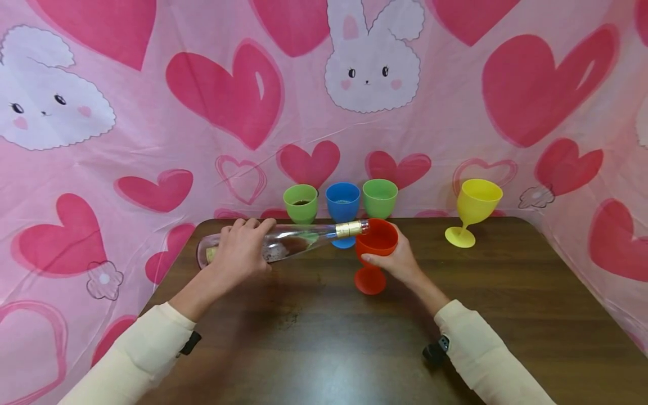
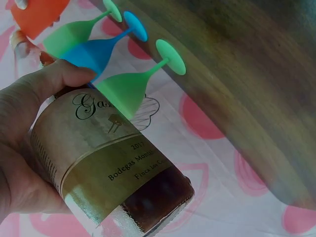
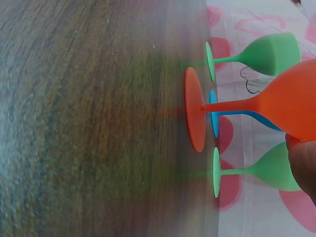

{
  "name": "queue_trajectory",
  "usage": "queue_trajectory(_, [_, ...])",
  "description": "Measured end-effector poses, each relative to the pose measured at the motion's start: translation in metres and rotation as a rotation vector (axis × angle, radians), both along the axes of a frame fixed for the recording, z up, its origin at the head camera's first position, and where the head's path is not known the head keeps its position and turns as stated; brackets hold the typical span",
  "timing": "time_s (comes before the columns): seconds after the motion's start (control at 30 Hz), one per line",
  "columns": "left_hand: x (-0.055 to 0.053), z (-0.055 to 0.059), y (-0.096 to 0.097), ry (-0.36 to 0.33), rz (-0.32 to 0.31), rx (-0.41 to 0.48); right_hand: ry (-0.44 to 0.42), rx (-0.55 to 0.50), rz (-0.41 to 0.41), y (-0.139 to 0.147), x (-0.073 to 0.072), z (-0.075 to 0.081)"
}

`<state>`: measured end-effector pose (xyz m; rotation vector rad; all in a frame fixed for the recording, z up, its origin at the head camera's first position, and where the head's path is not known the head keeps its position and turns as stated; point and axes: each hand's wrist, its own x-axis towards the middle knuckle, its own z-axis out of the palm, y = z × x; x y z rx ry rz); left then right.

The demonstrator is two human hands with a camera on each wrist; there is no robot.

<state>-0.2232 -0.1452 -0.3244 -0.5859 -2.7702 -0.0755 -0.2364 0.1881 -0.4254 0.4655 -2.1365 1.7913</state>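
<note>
My left hand (image 1: pixel 240 247) grips a clear glass wine bottle (image 1: pixel 298 243) around its body, tipped nearly level with the neck pointing right. Dark liquid lies inside, and its printed label (image 2: pixel 113 153) faces the left wrist camera. The bottle's mouth is at the rim of a red goblet (image 1: pixel 377 243). My right hand (image 1: pixel 402 261) holds that goblet by its bowl from the right side. Its round foot (image 3: pixel 195 109) is close above or on the table; I cannot tell which. How much liquid is in the red goblet is hidden.
Behind the bottle stand a green goblet (image 1: pixel 301 209) with dark liquid in it, a blue goblet (image 1: pixel 343 202) and another green goblet (image 1: pixel 379 198). A yellow goblet (image 1: pixel 478 201) stands at the back right. The brown table (image 1: pixel 324 349) ends at a pink heart-printed cloth (image 1: pixel 223 140).
</note>
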Motion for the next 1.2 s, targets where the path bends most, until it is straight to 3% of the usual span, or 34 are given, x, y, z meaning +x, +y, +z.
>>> queue_trajectory(0.43, [-0.001, 0.011, -0.001, 0.065, -0.001, -0.061, -0.019, 0.005, -0.004, 0.000, -0.001, 0.001])
queue_trajectory(1.2, [-0.001, 0.023, -0.002, 0.074, -0.002, -0.100, -0.010, -0.005, -0.004, -0.001, -0.001, 0.001])
